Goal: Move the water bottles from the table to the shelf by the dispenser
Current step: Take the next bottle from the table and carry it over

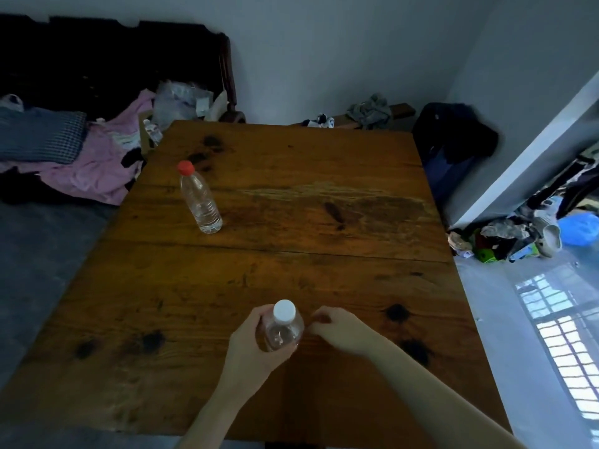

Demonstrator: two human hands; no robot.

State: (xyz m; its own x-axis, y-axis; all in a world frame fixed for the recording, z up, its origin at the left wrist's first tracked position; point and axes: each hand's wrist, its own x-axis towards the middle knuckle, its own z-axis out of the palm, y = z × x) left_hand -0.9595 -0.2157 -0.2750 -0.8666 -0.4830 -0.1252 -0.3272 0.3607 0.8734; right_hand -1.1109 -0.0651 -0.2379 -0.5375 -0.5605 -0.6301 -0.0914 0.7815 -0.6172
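A clear plastic bottle with a white cap (282, 328) is gripped around its body by the left hand (251, 346) in the lower middle of the frame, over the brown wooden table (324, 270). Just beside it, the right hand (340, 330) is seen with fingers loosely curled, holding nothing. A second clear plastic bottle with a red cap (199, 197) is stood upright on the table at the upper left, well apart.

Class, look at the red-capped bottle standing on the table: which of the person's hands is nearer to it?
Left. The left hand, gripping the white-capped bottle, sits below the red-capped bottle; the right hand lies farther right.
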